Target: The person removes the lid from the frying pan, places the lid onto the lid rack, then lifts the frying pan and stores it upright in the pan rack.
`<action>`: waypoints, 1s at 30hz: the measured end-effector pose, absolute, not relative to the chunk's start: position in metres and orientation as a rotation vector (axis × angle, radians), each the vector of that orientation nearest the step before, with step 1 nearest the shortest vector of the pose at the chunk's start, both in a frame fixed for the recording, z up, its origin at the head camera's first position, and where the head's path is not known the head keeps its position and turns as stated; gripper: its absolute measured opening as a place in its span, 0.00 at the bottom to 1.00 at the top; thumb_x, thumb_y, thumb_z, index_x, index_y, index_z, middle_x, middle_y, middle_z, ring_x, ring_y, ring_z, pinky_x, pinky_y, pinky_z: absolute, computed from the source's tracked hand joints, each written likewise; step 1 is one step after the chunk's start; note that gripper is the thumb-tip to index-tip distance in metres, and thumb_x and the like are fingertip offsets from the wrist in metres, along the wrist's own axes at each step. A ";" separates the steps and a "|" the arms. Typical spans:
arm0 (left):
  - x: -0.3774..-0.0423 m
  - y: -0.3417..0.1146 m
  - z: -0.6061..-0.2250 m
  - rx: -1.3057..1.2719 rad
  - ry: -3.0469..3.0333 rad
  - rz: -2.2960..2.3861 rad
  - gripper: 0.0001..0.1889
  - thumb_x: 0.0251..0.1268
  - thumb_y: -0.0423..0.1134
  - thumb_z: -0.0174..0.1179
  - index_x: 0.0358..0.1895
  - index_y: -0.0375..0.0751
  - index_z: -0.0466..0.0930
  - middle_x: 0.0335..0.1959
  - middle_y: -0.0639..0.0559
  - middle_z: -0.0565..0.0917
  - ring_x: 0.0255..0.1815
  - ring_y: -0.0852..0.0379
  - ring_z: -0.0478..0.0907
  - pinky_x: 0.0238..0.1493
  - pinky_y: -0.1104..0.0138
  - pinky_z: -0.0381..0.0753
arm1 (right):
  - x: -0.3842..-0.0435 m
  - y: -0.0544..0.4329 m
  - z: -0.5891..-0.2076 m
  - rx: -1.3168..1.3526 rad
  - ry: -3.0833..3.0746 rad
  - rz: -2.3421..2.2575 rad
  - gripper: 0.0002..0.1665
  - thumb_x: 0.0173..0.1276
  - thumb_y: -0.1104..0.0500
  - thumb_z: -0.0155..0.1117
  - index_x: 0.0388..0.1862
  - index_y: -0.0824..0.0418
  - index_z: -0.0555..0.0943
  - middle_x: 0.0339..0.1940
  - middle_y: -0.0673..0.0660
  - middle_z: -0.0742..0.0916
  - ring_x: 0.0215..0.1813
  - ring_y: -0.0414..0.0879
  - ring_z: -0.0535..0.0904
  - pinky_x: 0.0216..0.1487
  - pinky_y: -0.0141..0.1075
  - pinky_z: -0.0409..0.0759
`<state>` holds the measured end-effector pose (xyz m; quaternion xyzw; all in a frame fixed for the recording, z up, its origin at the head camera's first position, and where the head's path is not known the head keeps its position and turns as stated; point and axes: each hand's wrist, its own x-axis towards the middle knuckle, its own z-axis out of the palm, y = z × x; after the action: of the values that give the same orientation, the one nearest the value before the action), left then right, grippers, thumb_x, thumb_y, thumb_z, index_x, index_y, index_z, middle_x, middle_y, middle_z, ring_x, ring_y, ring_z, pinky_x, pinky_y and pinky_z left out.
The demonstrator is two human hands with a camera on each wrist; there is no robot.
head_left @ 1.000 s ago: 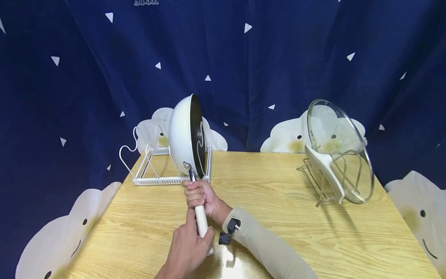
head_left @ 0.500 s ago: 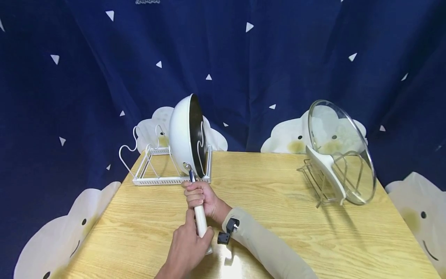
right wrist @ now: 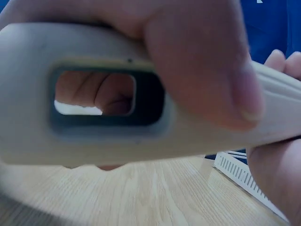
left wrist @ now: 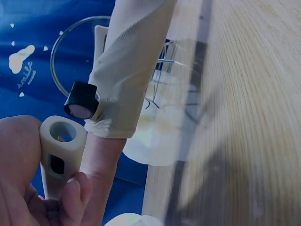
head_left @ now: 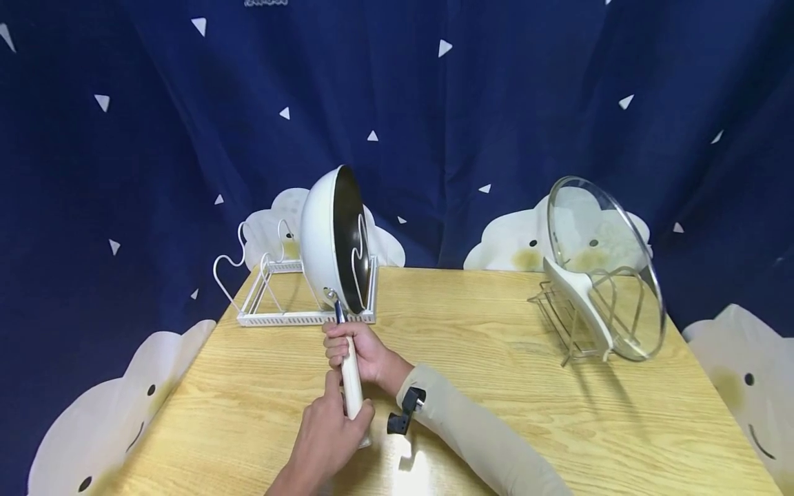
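A white wok (head_left: 318, 241) with a dark inside stands on its side in a white wire rack (head_left: 279, 319), its opening facing right. Its pale handle (head_left: 351, 379) points down toward me. My right hand (head_left: 369, 355) grips the handle close to the wok. At the free end, my left hand (head_left: 324, 428) holds it, thumb on one side and fingers curled on the other. The right wrist view shows the slotted handle end (right wrist: 108, 150) close up, with the left thumb (right wrist: 202, 75) on it. In the left wrist view, the left hand (left wrist: 23, 183) holds the handle's hollow end (left wrist: 63, 153).
A glass lid (head_left: 633, 241) with a white grip leans in a wire stand (head_left: 573, 355) on the right of the wooden table (head_left: 459, 331). More wire loops (head_left: 226, 262) rise on the rack's left. A dark blue curtain (head_left: 422, 89) hangs behind.
The handle's free end and my left hand have shifted slightly left. The wok has turned a little, showing more of its dark inside. My right hand keeps its grip.
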<state>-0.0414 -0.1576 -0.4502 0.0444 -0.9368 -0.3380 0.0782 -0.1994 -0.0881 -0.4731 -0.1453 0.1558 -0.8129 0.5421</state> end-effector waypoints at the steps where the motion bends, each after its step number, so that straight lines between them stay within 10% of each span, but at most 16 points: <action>1: -0.042 -0.158 -0.451 0.130 -2.807 -1.015 0.29 0.60 0.47 0.66 0.61 0.38 0.68 0.16 0.59 0.71 0.17 0.62 0.68 0.20 0.66 0.65 | -0.200 -0.088 -0.473 -0.334 0.391 -1.931 0.19 0.78 0.64 0.30 0.30 0.51 0.67 0.14 0.42 0.71 0.16 0.33 0.72 0.22 0.24 0.71; 21: -0.047 -0.157 -0.468 0.111 -2.846 -1.069 0.30 0.66 0.56 0.66 0.56 0.37 0.69 0.18 0.60 0.72 0.16 0.64 0.67 0.19 0.69 0.66 | -0.204 -0.076 -0.487 -0.322 0.958 -1.954 0.06 0.76 0.58 0.49 0.36 0.51 0.71 0.25 0.47 0.79 0.29 0.40 0.78 0.40 0.34 0.79; 30: -0.047 -0.163 -0.468 0.087 -2.831 -1.114 0.27 0.73 0.60 0.58 0.55 0.37 0.72 0.22 0.61 0.75 0.19 0.66 0.70 0.23 0.70 0.70 | -0.208 -0.040 -0.490 -0.432 1.058 -1.925 0.13 0.80 0.55 0.50 0.58 0.57 0.71 0.56 0.68 0.86 0.53 0.52 0.86 0.62 0.50 0.80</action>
<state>-0.0474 -0.1630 -0.4677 0.0285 -0.9291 -0.3655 0.0490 -0.2079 -0.0395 -0.4903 -0.1736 0.4254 -0.7737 0.4362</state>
